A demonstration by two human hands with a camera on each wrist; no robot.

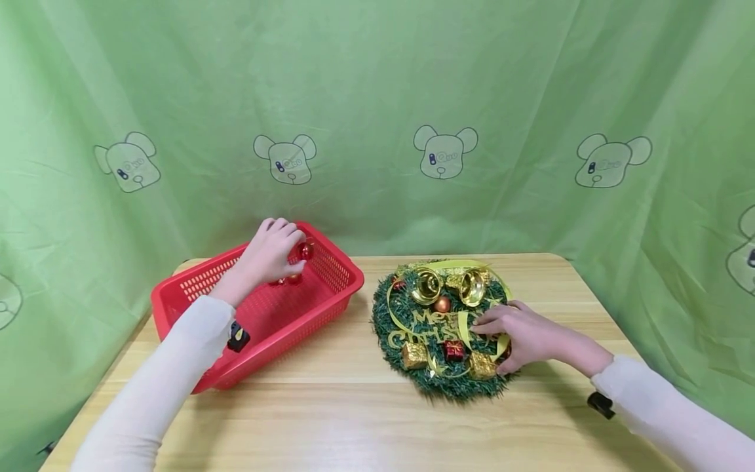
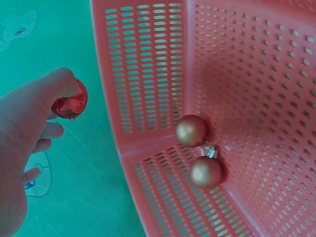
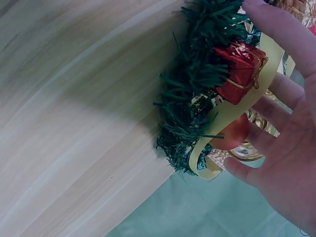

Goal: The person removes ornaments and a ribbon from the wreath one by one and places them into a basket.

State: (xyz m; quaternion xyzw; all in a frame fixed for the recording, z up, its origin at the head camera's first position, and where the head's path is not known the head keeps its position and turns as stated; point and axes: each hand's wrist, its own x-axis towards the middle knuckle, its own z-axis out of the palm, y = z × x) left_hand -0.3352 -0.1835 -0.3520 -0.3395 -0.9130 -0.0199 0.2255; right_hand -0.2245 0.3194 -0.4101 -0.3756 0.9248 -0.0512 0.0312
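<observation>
My left hand (image 1: 268,252) is over the red plastic basket (image 1: 259,359), pinching a shiny red Christmas bauble (image 2: 71,101) in its fingertips. Two copper-gold baubles (image 2: 191,131) lie together in a corner of the basket. On the right side of the green Christmas wreath (image 1: 386,321), my right hand (image 1: 525,334) rests with fingers spread over a yellow ribbon (image 3: 236,109). Its thumb is beside a gold gift box (image 1: 482,365). A red gift box (image 3: 242,71) and an orange bauble (image 3: 232,133) show near the palm in the right wrist view.
The basket stands at an angle on the left of the wooden table (image 1: 330,413). Two gold bells (image 1: 427,286) and gold lettering (image 1: 407,337) decorate the wreath. A green curtain (image 1: 366,78) with bear-head outlines hangs behind the table.
</observation>
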